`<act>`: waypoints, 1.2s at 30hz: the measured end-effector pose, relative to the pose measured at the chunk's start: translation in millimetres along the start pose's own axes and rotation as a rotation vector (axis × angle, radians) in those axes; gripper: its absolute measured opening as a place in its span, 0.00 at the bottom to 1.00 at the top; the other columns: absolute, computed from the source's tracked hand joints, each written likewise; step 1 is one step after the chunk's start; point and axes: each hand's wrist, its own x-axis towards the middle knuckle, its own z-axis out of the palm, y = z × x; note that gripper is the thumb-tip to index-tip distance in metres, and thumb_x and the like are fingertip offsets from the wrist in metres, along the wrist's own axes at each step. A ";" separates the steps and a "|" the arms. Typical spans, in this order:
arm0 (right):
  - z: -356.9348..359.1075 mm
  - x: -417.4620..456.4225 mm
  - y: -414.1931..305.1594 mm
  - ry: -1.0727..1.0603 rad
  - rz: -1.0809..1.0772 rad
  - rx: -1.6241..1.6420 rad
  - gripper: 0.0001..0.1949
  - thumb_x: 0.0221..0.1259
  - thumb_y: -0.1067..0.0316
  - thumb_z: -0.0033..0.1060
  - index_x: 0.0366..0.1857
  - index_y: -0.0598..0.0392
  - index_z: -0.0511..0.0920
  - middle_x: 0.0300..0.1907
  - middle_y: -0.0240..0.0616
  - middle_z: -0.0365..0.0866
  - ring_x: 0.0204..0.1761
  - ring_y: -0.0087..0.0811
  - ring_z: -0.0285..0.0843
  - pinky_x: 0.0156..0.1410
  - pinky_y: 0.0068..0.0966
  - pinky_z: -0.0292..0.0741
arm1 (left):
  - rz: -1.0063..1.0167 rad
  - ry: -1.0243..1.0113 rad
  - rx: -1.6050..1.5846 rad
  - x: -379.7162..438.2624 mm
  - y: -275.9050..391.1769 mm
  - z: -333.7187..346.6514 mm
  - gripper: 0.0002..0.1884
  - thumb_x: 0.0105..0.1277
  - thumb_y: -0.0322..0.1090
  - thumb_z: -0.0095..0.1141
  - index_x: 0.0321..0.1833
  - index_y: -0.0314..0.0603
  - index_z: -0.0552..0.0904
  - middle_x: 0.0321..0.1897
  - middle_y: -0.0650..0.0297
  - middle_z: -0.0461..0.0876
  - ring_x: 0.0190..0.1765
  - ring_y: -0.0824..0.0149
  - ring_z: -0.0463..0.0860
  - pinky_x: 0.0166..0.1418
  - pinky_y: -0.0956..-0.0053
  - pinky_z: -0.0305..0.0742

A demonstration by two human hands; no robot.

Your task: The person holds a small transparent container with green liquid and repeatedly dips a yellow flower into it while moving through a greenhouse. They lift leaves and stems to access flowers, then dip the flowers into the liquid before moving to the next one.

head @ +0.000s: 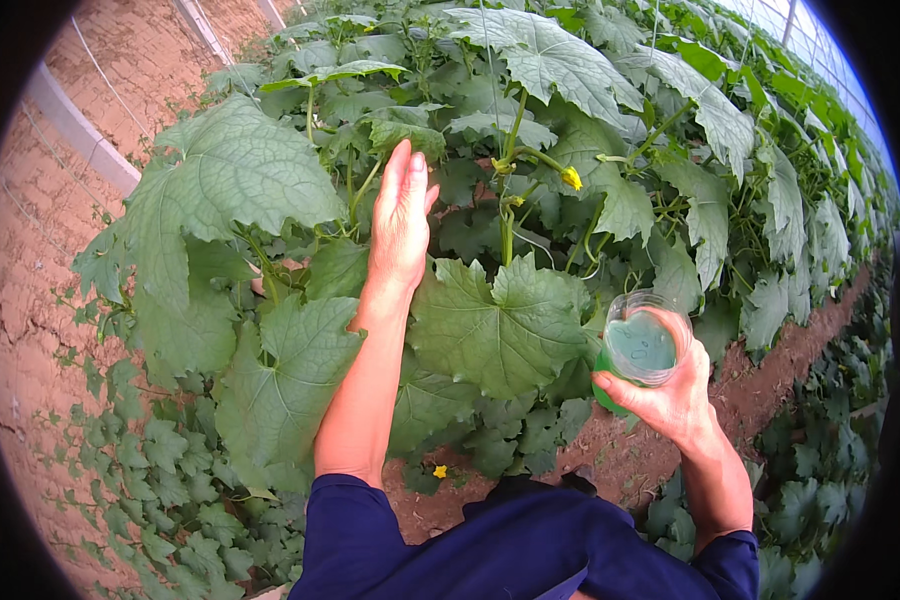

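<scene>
My left hand [400,214] reaches into the leaves of a climbing gourd-type plant, its fingers stretched out and nothing seen in its grasp. Its fingertips meet a curled leaf [409,139]; whether they press on it I cannot tell. To its right rises a green stem [507,225], with a yellow flower [571,178] on a side stalk. A broad leaf [499,322] spreads below that stem. In my right hand [671,397] is a clear, open-topped plastic jar [649,371] holding green liquid [640,341], with the thumb and fingers wrapped around it.
Thin strings [489,75] run up through the plants. Large leaves [232,172] crowd the left side, before a cracked earthen wall [30,315] and a pale post [82,131]. A soil path [757,375] runs at right, with low leafy plants [802,510] beyond.
</scene>
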 end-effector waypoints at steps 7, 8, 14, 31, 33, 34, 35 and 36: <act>-7.7 -39.2 5.9 -0.045 0.000 0.007 0.36 0.36 0.56 0.89 0.50 0.63 0.77 0.45 0.46 0.85 0.44 0.37 0.86 0.53 0.31 0.81 | 0.016 -0.132 0.066 -40.3 5.1 19.8 0.28 0.79 0.43 0.48 0.75 0.32 0.64 0.75 0.51 0.62 0.77 0.55 0.62 0.75 0.57 0.67; -10.8 -42.9 0.5 -0.068 0.070 0.010 0.34 0.39 0.53 0.85 0.49 0.59 0.75 0.41 0.40 0.89 0.44 0.32 0.84 0.56 0.32 0.77 | 0.042 -0.171 0.096 -49.0 4.5 22.6 0.28 0.79 0.42 0.49 0.75 0.32 0.64 0.75 0.51 0.63 0.76 0.55 0.63 0.74 0.57 0.67; -28.7 -61.3 3.4 -0.120 -0.041 0.082 0.35 0.36 0.53 0.85 0.49 0.59 0.75 0.40 0.40 0.88 0.44 0.35 0.86 0.57 0.34 0.76 | 0.273 -0.162 0.458 -103.5 20.6 44.5 0.15 0.74 0.30 0.56 0.59 0.30 0.79 0.66 0.52 0.75 0.66 0.62 0.76 0.69 0.68 0.72; -79.8 -111.4 73.0 -0.225 -0.291 0.382 0.36 0.39 0.58 0.89 0.52 0.64 0.75 0.41 0.42 0.87 0.39 0.34 0.88 0.46 0.28 0.84 | 0.178 0.426 0.666 -144.8 61.9 39.4 0.20 0.75 0.30 0.52 0.68 0.31 0.71 0.66 0.48 0.74 0.69 0.58 0.73 0.71 0.67 0.69; -76.8 -113.6 76.7 -0.230 -0.301 0.367 0.36 0.39 0.58 0.89 0.52 0.64 0.75 0.41 0.42 0.87 0.39 0.35 0.88 0.45 0.28 0.84 | 0.177 0.570 0.521 -121.5 59.4 22.4 0.23 0.74 0.25 0.51 0.70 0.28 0.68 0.68 0.50 0.72 0.70 0.62 0.71 0.76 0.69 0.62; -75.7 -113.1 76.3 -0.234 -0.313 0.357 0.35 0.40 0.58 0.88 0.52 0.64 0.75 0.41 0.42 0.87 0.39 0.35 0.88 0.45 0.28 0.84 | 0.162 0.632 0.507 -112.5 61.7 14.3 0.24 0.74 0.24 0.50 0.71 0.28 0.66 0.68 0.49 0.71 0.70 0.61 0.71 0.76 0.68 0.61; -74.1 -113.4 74.3 -0.239 -0.309 0.366 0.35 0.40 0.58 0.88 0.52 0.64 0.75 0.41 0.42 0.87 0.39 0.35 0.88 0.45 0.28 0.84 | 0.146 0.692 0.491 -103.3 63.9 4.6 0.25 0.74 0.24 0.50 0.72 0.27 0.65 0.69 0.48 0.69 0.71 0.60 0.70 0.77 0.68 0.60; -72.6 -114.2 71.1 -0.245 -0.306 0.374 0.35 0.40 0.59 0.88 0.52 0.65 0.75 0.41 0.42 0.87 0.38 0.34 0.88 0.45 0.28 0.84 | 0.165 0.682 0.526 -94.6 63.0 -11.8 0.28 0.73 0.29 0.55 0.73 0.27 0.63 0.70 0.46 0.68 0.71 0.58 0.69 0.76 0.67 0.62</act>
